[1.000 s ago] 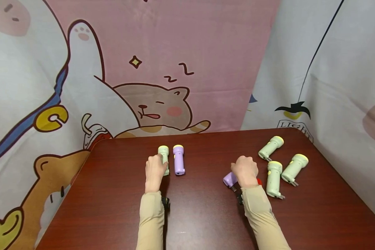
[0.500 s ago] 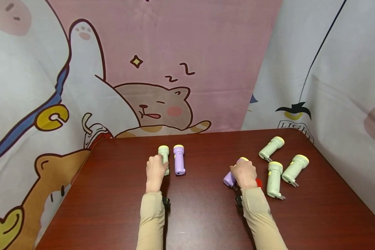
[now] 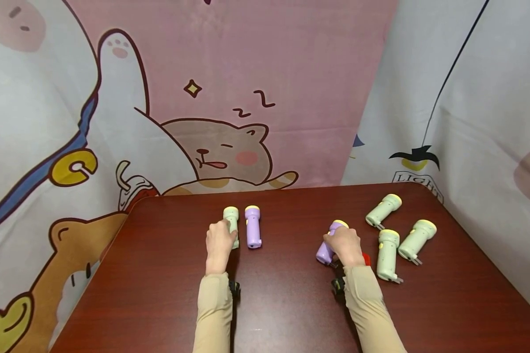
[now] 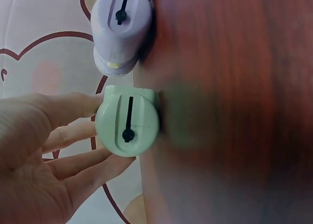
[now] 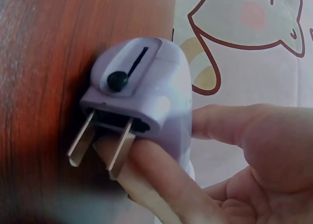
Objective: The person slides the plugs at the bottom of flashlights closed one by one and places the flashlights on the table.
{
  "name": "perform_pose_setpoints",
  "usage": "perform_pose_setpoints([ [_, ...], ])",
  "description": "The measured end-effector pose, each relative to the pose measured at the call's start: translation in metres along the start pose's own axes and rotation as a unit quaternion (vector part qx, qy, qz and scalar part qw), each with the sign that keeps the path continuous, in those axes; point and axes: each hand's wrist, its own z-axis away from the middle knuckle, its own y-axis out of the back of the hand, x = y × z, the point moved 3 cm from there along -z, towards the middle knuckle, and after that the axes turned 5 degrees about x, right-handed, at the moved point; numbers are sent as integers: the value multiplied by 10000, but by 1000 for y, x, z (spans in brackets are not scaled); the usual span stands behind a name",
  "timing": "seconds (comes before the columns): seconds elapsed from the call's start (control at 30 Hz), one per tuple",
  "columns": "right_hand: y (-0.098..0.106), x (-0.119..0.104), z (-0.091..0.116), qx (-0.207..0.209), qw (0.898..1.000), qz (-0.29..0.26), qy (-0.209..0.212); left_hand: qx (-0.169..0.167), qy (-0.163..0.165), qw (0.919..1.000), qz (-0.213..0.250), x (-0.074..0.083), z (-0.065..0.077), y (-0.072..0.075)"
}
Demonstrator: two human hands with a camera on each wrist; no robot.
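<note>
Left on green, right on purple

At the brown table [image 3: 287, 314], the left hand [image 3: 220, 242] pinches a green flashlight [image 4: 139, 123] between thumb and fingers; the right hand [image 3: 345, 245] pinches a purple flashlight [image 5: 168, 87], thumb on one side, fingers on the other. Its metal prongs [image 5: 82, 140] jut out beside the fingers.

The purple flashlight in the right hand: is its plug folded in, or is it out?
Out: the right wrist view shows two metal prongs projecting from the end of the purple flashlight.
</note>
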Motion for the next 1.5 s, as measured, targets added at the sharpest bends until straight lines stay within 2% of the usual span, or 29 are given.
perform_pose_setpoints([
  [0.43, 8, -12, -5, 621, 9966, -250, 482, 44, 289, 9996, -2, 1, 5, -3],
  [0.63, 13, -21, -5, 926, 9928, -202, 737, 69, 263, 9996, 14, 2, 7, -4],
  [0.87, 14, -26, -7, 956, 9917, -342, 789, 213, 145, 9997, 14, 2, 8, -4],
  [1.13, 16, -34, -3, 1077, 9882, -623, 895, 373, 166, 9990, -157, 3, 10, 0],
  [1.37, 19, -43, 4, 1203, 9847, -730, 1030, 622, -22, 9978, -206, 21, 12, 16],
  [1.5, 21, -48, 7, 1401, 9807, -661, 1191, 812, -421, 9957, -148, 39, 15, 25],
])
